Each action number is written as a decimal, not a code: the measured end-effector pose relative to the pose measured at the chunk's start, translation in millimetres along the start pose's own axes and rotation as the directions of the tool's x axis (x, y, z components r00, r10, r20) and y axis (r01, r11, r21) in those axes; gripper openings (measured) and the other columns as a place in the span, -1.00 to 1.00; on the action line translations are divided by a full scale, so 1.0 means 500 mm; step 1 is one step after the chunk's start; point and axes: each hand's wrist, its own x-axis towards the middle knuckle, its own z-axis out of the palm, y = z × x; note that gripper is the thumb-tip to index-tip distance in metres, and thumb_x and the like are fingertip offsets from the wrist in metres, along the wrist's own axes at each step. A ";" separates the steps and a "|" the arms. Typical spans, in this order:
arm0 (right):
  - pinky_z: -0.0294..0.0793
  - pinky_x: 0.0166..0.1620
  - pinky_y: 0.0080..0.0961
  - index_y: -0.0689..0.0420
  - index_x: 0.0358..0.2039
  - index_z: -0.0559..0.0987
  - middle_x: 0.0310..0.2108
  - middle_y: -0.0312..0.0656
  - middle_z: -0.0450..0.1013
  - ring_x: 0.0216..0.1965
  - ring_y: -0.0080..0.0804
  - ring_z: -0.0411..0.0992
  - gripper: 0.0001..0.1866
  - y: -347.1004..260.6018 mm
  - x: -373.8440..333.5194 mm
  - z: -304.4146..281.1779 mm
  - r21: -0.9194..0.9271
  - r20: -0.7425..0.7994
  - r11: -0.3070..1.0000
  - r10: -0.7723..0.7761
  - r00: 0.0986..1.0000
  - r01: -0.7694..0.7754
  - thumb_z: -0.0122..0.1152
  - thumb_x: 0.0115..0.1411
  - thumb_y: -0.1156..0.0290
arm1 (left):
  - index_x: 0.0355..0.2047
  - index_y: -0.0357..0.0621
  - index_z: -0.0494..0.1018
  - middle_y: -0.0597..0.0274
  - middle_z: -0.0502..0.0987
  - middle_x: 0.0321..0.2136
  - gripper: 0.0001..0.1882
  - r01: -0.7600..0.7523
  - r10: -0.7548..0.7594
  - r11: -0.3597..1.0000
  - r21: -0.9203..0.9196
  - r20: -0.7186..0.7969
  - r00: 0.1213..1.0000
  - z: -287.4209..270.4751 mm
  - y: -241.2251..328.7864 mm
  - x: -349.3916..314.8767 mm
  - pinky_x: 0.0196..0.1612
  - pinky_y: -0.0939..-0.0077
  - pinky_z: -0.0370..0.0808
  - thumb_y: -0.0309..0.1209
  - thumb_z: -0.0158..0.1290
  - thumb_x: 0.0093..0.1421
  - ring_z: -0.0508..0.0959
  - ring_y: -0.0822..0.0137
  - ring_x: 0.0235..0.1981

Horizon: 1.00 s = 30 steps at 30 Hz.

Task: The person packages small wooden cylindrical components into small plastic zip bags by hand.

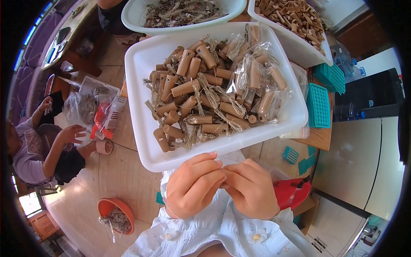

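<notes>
My left hand (191,187) and my right hand (251,187) meet just below the near rim of a white plastic tub (145,150). Fingers of both are curled and pinched together around something small, mostly hidden between them; I cannot make out what it is. In the tub lies a heap of brown wooden cylinders (186,63), many with bundles of pale cord (208,92) tied to them. Toward the tub's right side, several cylinders are in clear plastic bags (253,77).
Behind stand a pale basin (128,19) of dark corded pieces and a white bin (299,47) of wooden pieces. Teal plastic trays (319,105) sit at right. On the left, another person (36,150) sits beside a white basket (114,113); an orange bucket (102,207) is on the floor.
</notes>
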 end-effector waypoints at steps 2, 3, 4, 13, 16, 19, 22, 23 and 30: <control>0.36 -0.44 -0.52 0.25 -0.38 0.49 -0.44 -0.18 0.39 -0.49 -0.31 0.34 -0.71 0.002 -0.003 -0.006 -0.031 0.062 0.999 -0.026 0.998 0.028 0.18 -0.23 0.61 | -0.57 -0.28 0.40 0.14 0.45 -0.49 -0.84 0.021 -0.021 1.000 -0.004 -0.006 1.000 0.007 0.004 0.006 -0.35 0.45 0.48 -0.61 0.12 -0.25 0.50 0.18 -0.36; 0.36 -0.44 -0.52 0.25 -0.38 0.49 -0.44 -0.18 0.39 -0.49 -0.31 0.34 -0.71 0.003 -0.003 -0.009 -0.034 0.061 0.999 -0.023 0.998 0.025 0.18 -0.23 0.61 | -0.62 -0.29 0.35 0.11 0.43 -0.54 -0.89 0.043 -0.043 0.999 -0.005 -0.012 0.999 0.009 0.005 0.008 -0.36 0.46 0.47 -0.62 0.07 -0.20 0.51 0.17 -0.37; 0.37 -0.44 -0.53 0.24 -0.37 0.49 -0.44 -0.19 0.39 -0.48 -0.31 0.34 -0.71 0.001 -0.003 -0.010 -0.009 0.073 0.999 -0.032 0.997 0.033 0.18 -0.21 0.61 | -0.62 -0.29 0.35 0.11 0.43 -0.54 -0.89 0.044 -0.044 0.999 -0.002 -0.014 0.999 0.004 0.003 0.004 -0.36 0.46 0.47 -0.62 0.07 -0.20 0.51 0.17 -0.37; 0.34 -0.41 -0.63 0.19 -0.32 0.52 -0.41 -0.18 0.38 -0.47 -0.42 0.36 -0.80 0.016 -0.033 -0.020 0.486 -0.054 0.873 0.087 0.995 -0.050 0.10 0.03 0.40 | -0.48 -0.32 0.18 0.06 0.29 -0.40 -0.79 0.030 -0.324 0.888 -0.459 -0.577 0.749 -0.004 -0.012 -0.015 -0.30 0.39 0.49 -0.40 -0.17 0.17 0.47 0.21 -0.38; 0.33 -0.38 -0.66 0.23 -0.31 0.52 -0.42 -0.21 0.34 -0.44 -0.50 0.35 -0.73 0.023 -0.036 -0.011 0.703 -0.147 0.706 0.253 0.956 -0.079 0.05 0.10 0.29 | -0.49 -0.27 0.14 0.08 0.28 -0.47 -0.85 -0.141 -0.578 0.486 -0.863 -0.438 0.689 -0.017 0.000 -0.010 -0.35 0.43 0.50 -0.46 -0.22 0.18 0.45 0.25 -0.50; 0.29 -0.39 -0.68 0.26 -0.31 0.52 -0.46 -0.26 0.30 -0.46 -0.57 0.31 -0.69 0.027 -0.031 -0.008 0.811 -0.147 0.578 0.346 0.927 -0.087 0.03 0.11 0.26 | -0.50 -0.27 0.14 0.09 0.25 -0.54 -0.91 -0.213 -0.580 -0.007 -0.977 -0.169 0.797 -0.030 -0.001 -0.011 -0.46 0.53 0.46 -0.56 -0.25 0.16 0.38 0.35 -0.62; 0.20 -0.47 -0.71 0.27 -0.31 0.52 -0.52 -0.30 0.28 -0.52 -0.61 0.25 -0.70 0.032 -0.037 -0.001 0.829 -0.118 0.551 0.341 0.933 -0.097 0.04 0.11 0.26 | -0.48 -0.28 0.21 0.21 0.27 -0.59 -0.89 0.064 -0.460 0.238 -0.969 -0.055 0.886 -0.013 0.009 -0.023 -0.63 0.64 0.28 -0.66 -0.33 0.09 0.27 0.48 -0.71; 0.15 -0.51 -0.71 0.26 -0.32 0.52 -0.55 -0.30 0.28 -0.56 -0.63 0.21 -0.70 0.034 -0.040 0.003 0.836 -0.098 0.539 0.331 0.938 -0.103 0.04 0.11 0.26 | -0.48 -0.28 0.21 0.21 0.27 -0.59 -0.89 0.062 -0.461 0.240 -0.969 -0.057 0.886 -0.013 0.008 -0.025 -0.63 0.64 0.28 -0.66 -0.33 0.09 0.27 0.48 -0.71; 0.08 -0.54 -0.69 0.22 -0.36 0.54 -0.64 -0.31 0.27 -0.58 -0.61 0.18 -0.75 0.032 -0.032 -0.005 0.817 -0.018 0.564 0.232 0.973 -0.119 0.05 0.10 0.29 | -0.52 -0.28 0.39 0.18 0.37 -0.60 -0.92 0.299 -0.229 0.811 -0.503 0.197 0.953 -0.012 -0.011 0.002 -0.58 0.64 0.30 -0.55 -0.11 0.01 0.35 0.42 -0.66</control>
